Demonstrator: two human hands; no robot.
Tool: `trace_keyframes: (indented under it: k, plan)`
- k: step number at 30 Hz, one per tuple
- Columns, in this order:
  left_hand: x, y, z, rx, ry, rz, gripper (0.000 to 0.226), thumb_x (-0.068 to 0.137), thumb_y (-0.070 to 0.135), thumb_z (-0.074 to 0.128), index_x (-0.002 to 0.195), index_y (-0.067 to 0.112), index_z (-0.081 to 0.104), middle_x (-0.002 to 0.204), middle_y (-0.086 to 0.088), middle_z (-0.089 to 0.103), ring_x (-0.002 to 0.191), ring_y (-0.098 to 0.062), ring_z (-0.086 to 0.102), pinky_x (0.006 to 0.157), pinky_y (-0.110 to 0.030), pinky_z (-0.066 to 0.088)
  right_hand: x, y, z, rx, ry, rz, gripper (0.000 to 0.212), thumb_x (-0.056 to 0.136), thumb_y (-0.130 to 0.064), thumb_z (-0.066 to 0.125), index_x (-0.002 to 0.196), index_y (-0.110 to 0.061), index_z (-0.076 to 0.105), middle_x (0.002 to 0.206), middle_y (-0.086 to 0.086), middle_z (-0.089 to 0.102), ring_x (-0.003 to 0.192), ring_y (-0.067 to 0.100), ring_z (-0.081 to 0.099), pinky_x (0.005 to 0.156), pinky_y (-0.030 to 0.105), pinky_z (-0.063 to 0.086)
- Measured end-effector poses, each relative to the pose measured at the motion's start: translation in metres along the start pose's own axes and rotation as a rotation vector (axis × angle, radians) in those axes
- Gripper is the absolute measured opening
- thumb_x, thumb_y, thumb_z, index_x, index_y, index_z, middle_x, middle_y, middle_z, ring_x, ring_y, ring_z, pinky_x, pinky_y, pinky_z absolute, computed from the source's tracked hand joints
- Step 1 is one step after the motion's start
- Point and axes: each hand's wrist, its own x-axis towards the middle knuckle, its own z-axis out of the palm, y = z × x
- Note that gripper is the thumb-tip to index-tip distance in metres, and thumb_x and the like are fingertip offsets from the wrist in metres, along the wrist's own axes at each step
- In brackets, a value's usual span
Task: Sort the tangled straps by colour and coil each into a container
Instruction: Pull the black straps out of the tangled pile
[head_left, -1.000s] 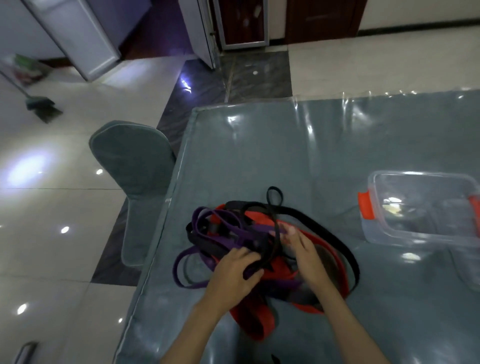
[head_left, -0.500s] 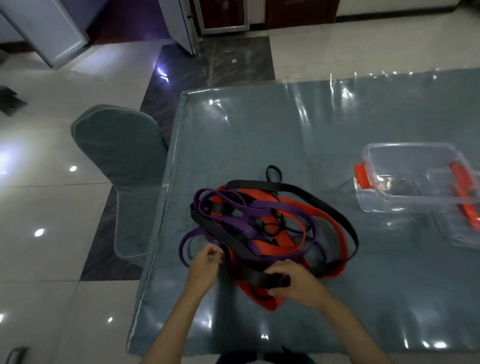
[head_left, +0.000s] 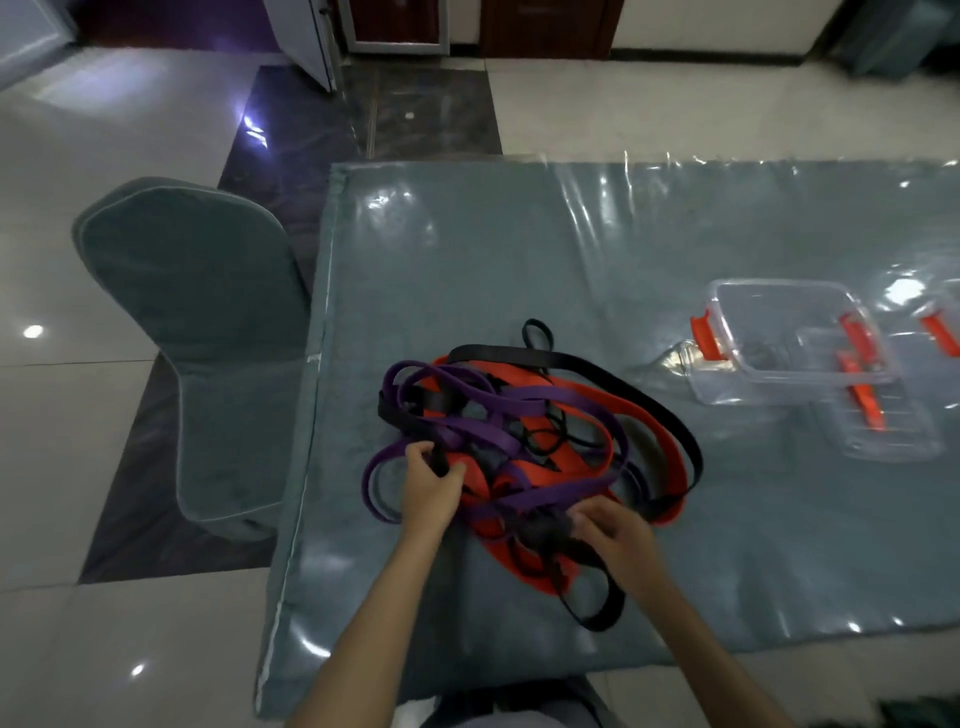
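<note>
The left hand (head_left: 434, 486) pinches a black strap (head_left: 571, 364) at the near left side of a tangled pile of straps. The right hand (head_left: 615, 535) grips a black strap at the pile's near edge. Purple straps (head_left: 467, 395) and orange-red straps (head_left: 613, 410) loop through the black ones, heaped on a grey-green table (head_left: 519, 249). Clear containers (head_left: 779, 332) with orange clips stand well apart to the right.

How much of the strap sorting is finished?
Almost nothing yet. The purple, red and black straps lie in one tangled heap on the grey-blue plastic-covered table. The left hand pinches a black strap; the right hand grips another black part near the front. The clear plastic containers with orange clips hold no coiled strap. All sorting and coiling remains.
</note>
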Motion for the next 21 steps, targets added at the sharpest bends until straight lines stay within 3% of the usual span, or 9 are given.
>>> trace_keyframes:
  k: [1, 3, 5, 8, 12, 14, 16, 19, 21]
  plan:
    - [-0.001, -0.004, -0.009, -0.018, 0.002, 0.009, 0.038, 0.095, 0.013, 0.066, 0.128, 0.021, 0.049, 0.118, -0.007, 0.067, 0.103, -0.031, 0.071, 0.093, -0.052, 0.059, 0.002, 0.001, -0.001, -0.025, 0.051, 0.039, 0.013, 0.096, -0.002, 0.072, 0.09, -0.013, 0.073, 0.078, -0.006, 0.073, 0.074, 0.002, 0.068, 0.076, 0.026, 0.053]
    - [-0.007, -0.012, -0.031, -0.044, 0.039, 0.055, 0.033, 0.097, 0.009, 0.062, 0.128, 0.021, 0.054, 0.108, 0.0, 0.069, 0.09, -0.016, 0.075, 0.079, -0.033, 0.062, 0.008, 0.003, 0.0, -0.059, 0.096, 0.12, 0.007, 0.095, -0.004, 0.073, 0.098, -0.01, 0.074, 0.086, 0.0, 0.075, 0.082, 0.012, 0.071, 0.08, 0.032, 0.054]
    - [-0.015, -0.019, -0.055, -0.022, 0.109, 0.114, 0.029, 0.099, 0.012, 0.061, 0.123, 0.027, 0.055, 0.102, 0.013, 0.067, 0.094, -0.01, 0.071, 0.07, -0.02, 0.052, 0.016, 0.004, 0.004, -0.09, 0.103, 0.149, 0.013, 0.094, -0.004, 0.074, 0.107, -0.007, 0.074, 0.091, 0.006, 0.075, 0.089, 0.024, 0.073, 0.085, 0.038, 0.057]
    - [-0.019, -0.031, -0.089, -0.068, 0.197, 0.158, 0.035, 0.1, 0.011, 0.058, 0.13, 0.028, 0.051, 0.116, 0.006, 0.066, 0.104, -0.017, 0.067, 0.085, -0.033, 0.053, 0.026, -0.003, 0.015, -0.199, 0.093, 0.023, 0.034, 0.09, -0.003, 0.078, 0.123, -0.007, 0.069, 0.111, 0.009, 0.067, 0.098, 0.029, 0.069, 0.09, 0.042, 0.057]
    - [-0.013, -0.053, -0.119, 0.087, 0.272, 0.156, 0.038, 0.103, 0.004, 0.053, 0.139, 0.016, 0.052, 0.131, -0.004, 0.051, 0.105, -0.018, 0.056, 0.092, -0.034, 0.046, 0.036, -0.014, 0.035, -0.451, -0.076, -0.213, 0.059, 0.09, -0.011, 0.076, 0.145, -0.025, 0.059, 0.143, -0.002, 0.052, 0.125, 0.02, 0.054, 0.098, 0.036, 0.054]
    - [-0.007, -0.066, -0.124, 0.238, 0.187, 0.069, 0.03, 0.104, 0.006, 0.054, 0.133, 0.015, 0.059, 0.13, -0.016, 0.051, 0.103, -0.026, 0.058, 0.089, -0.034, 0.046, 0.041, -0.018, 0.044, -0.54, -0.207, -0.24, 0.057, 0.094, -0.016, 0.071, 0.147, -0.03, 0.058, 0.142, -0.005, 0.058, 0.127, 0.026, 0.055, 0.105, 0.039, 0.048]
    - [-0.004, -0.078, -0.123, 0.379, 0.052, 0.0, 0.033, 0.102, 0.007, 0.058, 0.133, 0.014, 0.062, 0.135, -0.022, 0.055, 0.117, -0.036, 0.06, 0.095, -0.035, 0.047, 0.043, -0.018, 0.045, -0.551, -0.253, -0.243, 0.052, 0.095, -0.027, 0.072, 0.145, -0.03, 0.059, 0.134, -0.005, 0.064, 0.126, 0.027, 0.056, 0.11, 0.039, 0.043]
    - [-0.007, -0.086, -0.115, 0.689, 0.027, 0.007, 0.041, 0.1, 0.025, 0.061, 0.141, 0.024, 0.061, 0.152, -0.018, 0.045, 0.143, -0.037, 0.04, 0.118, -0.043, 0.035, 0.041, -0.017, 0.039, -0.533, -0.189, -0.197, 0.05, 0.091, -0.04, 0.078, 0.138, -0.031, 0.062, 0.116, -0.008, 0.066, 0.115, 0.026, 0.054, 0.095, 0.038, 0.05]
    - [-0.011, -0.082, -0.106, 0.723, 0.087, 0.012, 0.043, 0.099, 0.035, 0.06, 0.142, 0.028, 0.06, 0.158, -0.013, 0.037, 0.148, -0.037, 0.03, 0.122, -0.051, 0.028, 0.041, -0.016, 0.033, -0.536, -0.179, -0.144, 0.045, 0.087, -0.042, 0.082, 0.126, -0.027, 0.065, 0.101, -0.011, 0.067, 0.106, 0.022, 0.056, 0.085, 0.037, 0.052]
